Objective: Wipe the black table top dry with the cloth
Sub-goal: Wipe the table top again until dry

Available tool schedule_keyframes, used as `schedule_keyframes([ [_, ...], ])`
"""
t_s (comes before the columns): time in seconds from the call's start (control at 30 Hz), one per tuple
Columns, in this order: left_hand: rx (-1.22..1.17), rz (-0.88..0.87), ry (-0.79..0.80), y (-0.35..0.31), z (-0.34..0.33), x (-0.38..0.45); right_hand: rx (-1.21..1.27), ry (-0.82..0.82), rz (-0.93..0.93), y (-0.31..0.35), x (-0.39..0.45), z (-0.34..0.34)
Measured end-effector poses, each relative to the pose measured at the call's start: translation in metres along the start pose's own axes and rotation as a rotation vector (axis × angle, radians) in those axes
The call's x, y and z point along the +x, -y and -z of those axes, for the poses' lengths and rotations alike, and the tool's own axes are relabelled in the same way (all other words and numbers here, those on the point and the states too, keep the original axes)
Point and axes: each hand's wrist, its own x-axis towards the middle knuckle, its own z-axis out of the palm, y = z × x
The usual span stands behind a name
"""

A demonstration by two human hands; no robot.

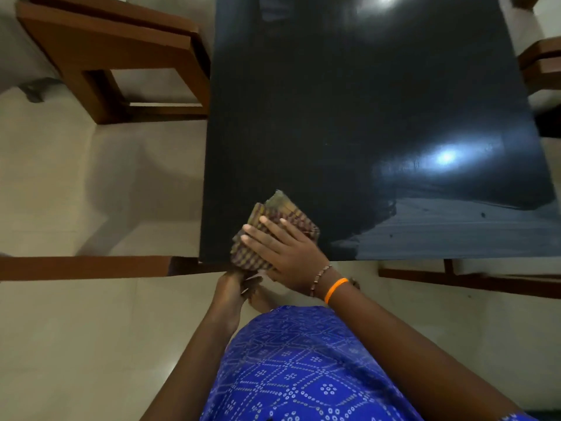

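Cloth is the thing to handle here: a folded, checked brown-and-yellow woven cloth [273,229] is lying on the near left corner of the glossy black desk [349,101], with its near end hanging a little over the near edge. The right hand [283,253] is pressing flat on top of it, fingers straight and spread, palm down. The left hand [233,282] is sitting just below the desk edge at the hanging end of the cloth; it seems to be touching or catching that end, but I cannot tell if the fingers are closing on it.

The cloth is looking soft, light and limp, folded in several layers, so it is likely bending and bunching easily, and it is probably sliding well on such a smooth top. In my judgement a flat palm on the middle of the pad is the best hold, because pinching one corner would let the folds open.

On the near right part of the desk a dull grey film with streaks [455,232] is showing, probably moisture not yet wiped. A brown wooden chair [115,56] is standing at the far left.
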Motion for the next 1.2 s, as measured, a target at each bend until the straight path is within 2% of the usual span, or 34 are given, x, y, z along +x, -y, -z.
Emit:
schedule_keyframes([
  [0.13,0.237,0.061,0.241,0.009,-0.046,-0.009,-0.029,-0.077,-0.148,-0.064,-0.079,0.001],
  [0.2,0.279,0.096,0.314,0.016,-0.068,-0.013,-0.047,-0.069,-0.219,-0.096,-0.118,0.003],
  [0.37,0.368,0.049,0.239,0.032,-0.118,-0.019,-0.030,-0.036,-0.430,-0.162,-0.201,0.012],
  [0.53,0.397,0.061,0.217,0.040,-0.138,-0.025,0.070,-0.031,-0.773,-0.206,-0.267,0.028],
  [0.63,0.444,0.037,0.235,0.039,-0.141,-0.025,0.119,-0.070,-0.971,-0.204,-0.268,0.031],
  [0.77,0.493,-0.006,0.251,0.039,-0.143,-0.025,0.172,-0.110,-1.162,-0.171,-0.219,0.029],
  [0.87,0.517,-0.038,0.254,0.037,-0.143,-0.025,0.175,-0.049,-1.073,-0.135,-0.168,0.025],
  [1.0,0.572,-0.065,0.258,0.033,-0.141,-0.025,0.256,0.057,-0.760,-0.093,-0.094,0.016],
  [1.13,0.605,-0.096,0.150,0.032,-0.139,-0.028,0.281,0.125,-0.475,-0.079,-0.042,0.014],
  [1.2,0.703,-0.168,0.123,0.032,-0.137,-0.030,0.256,0.135,-0.389,-0.083,-0.036,0.014],
])
